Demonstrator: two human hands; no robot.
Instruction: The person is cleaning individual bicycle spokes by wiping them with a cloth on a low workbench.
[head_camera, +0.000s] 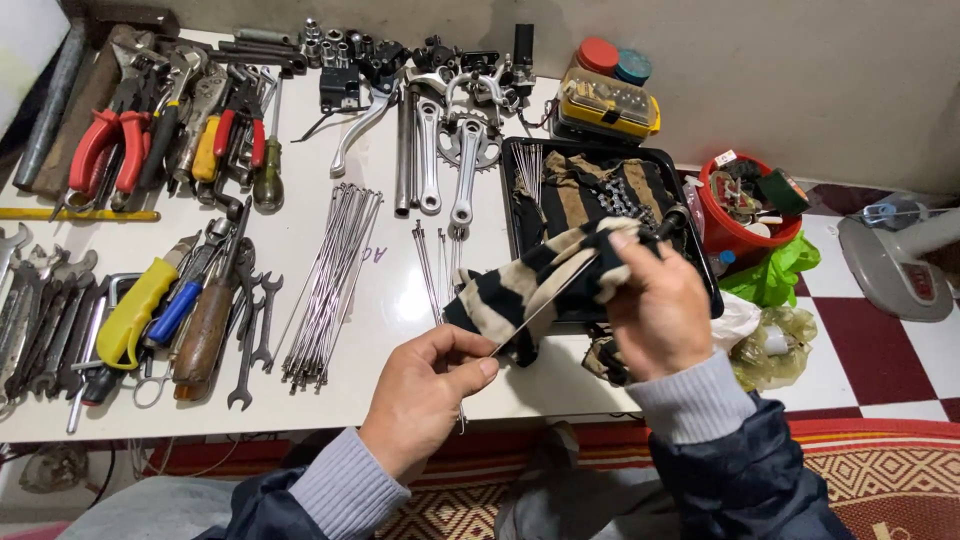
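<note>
White table (390, 300) fills the view, tools laid out in rows so each is easy to pick. Over on the right, a black tray (520, 215) keeps small parts together. Next, the striped rag (520, 285), bunched in the right hand (655, 310), which is closed around it above the tray's near edge. The left hand (425, 385) pinches the end of a thin spoke (545, 300), which runs up through the rag, held steady at both ends. A spoke bundle (335, 280) lies to the left.

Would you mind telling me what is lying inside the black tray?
Inside the black tray lie thin spokes, a brown striped cloth and a chain; the striped rag and right hand hide its front.
</note>
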